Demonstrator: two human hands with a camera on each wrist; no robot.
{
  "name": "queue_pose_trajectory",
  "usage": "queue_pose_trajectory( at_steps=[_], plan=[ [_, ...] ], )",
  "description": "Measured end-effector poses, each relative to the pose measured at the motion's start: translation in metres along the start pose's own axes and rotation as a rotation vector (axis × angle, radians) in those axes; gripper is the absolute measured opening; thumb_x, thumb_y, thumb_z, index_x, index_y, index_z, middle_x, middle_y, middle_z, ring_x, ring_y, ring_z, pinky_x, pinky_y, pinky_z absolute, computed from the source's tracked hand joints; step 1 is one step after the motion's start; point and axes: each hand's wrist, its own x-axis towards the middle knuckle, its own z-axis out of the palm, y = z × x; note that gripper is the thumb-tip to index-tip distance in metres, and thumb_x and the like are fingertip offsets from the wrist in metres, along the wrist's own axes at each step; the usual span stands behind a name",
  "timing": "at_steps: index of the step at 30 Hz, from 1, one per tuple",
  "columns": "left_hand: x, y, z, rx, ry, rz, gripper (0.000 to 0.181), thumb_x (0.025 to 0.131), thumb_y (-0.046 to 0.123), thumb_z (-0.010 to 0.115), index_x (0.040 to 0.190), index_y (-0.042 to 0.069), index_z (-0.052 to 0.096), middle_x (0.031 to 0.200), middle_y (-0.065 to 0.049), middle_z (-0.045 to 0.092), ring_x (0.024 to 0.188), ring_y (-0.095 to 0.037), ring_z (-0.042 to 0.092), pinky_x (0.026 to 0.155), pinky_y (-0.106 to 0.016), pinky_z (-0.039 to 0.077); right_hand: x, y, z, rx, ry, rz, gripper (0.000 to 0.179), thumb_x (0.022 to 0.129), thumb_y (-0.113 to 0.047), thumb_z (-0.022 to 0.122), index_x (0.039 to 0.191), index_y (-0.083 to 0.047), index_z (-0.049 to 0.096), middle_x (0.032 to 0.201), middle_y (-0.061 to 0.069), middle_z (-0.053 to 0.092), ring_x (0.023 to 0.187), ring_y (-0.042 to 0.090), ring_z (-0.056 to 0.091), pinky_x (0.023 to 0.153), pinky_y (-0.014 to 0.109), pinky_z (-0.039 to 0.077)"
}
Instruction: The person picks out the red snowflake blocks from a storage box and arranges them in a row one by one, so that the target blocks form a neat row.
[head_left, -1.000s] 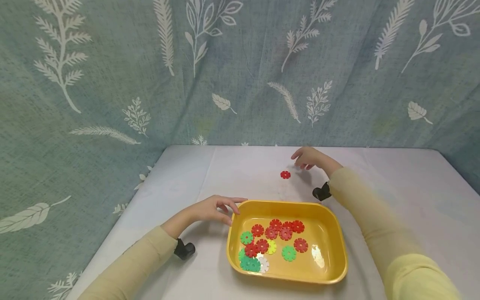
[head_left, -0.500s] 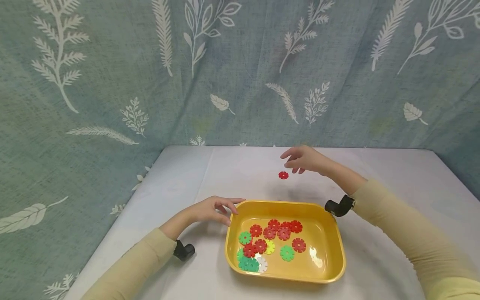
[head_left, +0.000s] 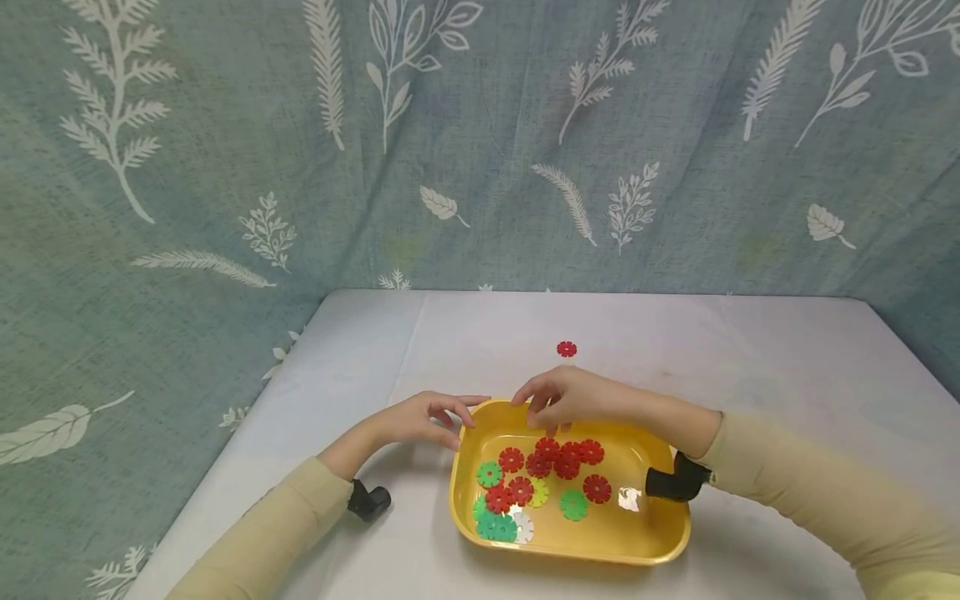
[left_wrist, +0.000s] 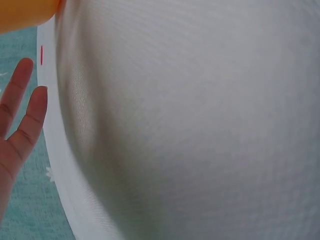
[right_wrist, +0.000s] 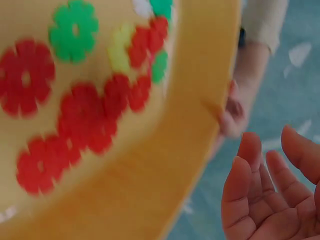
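My right hand (head_left: 573, 398) hangs over the far side of the yellow tray (head_left: 555, 540), fingers loosely bent and apart, with nothing pinched between them; I cannot tell whether a fingertip brushes the rim. My left hand (head_left: 427, 419) rests at the tray's left end, its fingers spread and relaxed around the corner rather than clamped on it. Inside, the toy discs lie mostly toward the left half: a cluster of red discs (head_left: 597, 489) just nearer me than my right hand, some overlapping, along with a green disc (head_left: 573, 506), a yellow disc (head_left: 539, 494) partly covered by red, and a white disc (head_left: 525, 528) by the near left corner. One lone disc (head_left: 561, 349) (also red) lies flat on the white table (head_left: 450, 358), beyond the tray's far edge and apart from it. I judge these pieces to be thin, stiff plastic, very light and hard to break, but fiddly: lying flat, they could slide on the smooth tray floor before a finger gets under. The notched edge looks the best hold, thumb and forefinger pinching across it, and in the overlapping pile a raised edge should be easier to catch. The tray seems light and rigid too, best steadied by its rim.
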Motion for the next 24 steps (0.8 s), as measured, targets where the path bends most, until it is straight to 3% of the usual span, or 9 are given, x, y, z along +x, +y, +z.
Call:
queue_pose_trajectory(
  at_steps=[7,15,24],
  plan=[
    [0.001,0.001,-0.002,0.01,-0.011,0.015,0.022,0.077,0.015,0.072,0.098,0.01,0.065,0.142,-0.007,0.041,0.13,-0.026,0.038,0.091,-0.042,0.042,0.007,0.004,0.035,-0.124,-0.107,-0.062,0.029,0.081,-0.007,0.067,0.109,-0.004,0.063,0.083,-0.001,0.066,0.068,0.009,0.057,0.062,0.02,0.05],
    [0.001,0.0,-0.003,-0.01,-0.019,0.039,0.022,0.077,0.013,0.072,0.098,0.008,0.065,0.142,-0.008,0.041,0.13,-0.026,0.037,0.091,-0.045,0.043,0.02,0.012,0.059,-0.263,-0.184,-0.174,0.027,0.079,-0.007,0.069,0.106,-0.004,0.064,0.075,-0.008,0.063,0.066,-0.001,0.052,0.061,0.015,0.046],
    [0.0,0.0,-0.002,-0.015,-0.016,0.037,0.022,0.077,0.012,0.072,0.098,0.008,0.065,0.142,-0.005,0.042,0.129,-0.022,0.039,0.092,-0.044,0.043,0.027,0.017,0.076,-0.454,-0.214,-0.199,0.026,0.076,-0.012,0.074,0.101,-0.013,0.069,0.079,-0.009,0.057,0.07,0.003,0.045,0.068,0.013,0.04]
  ],
)
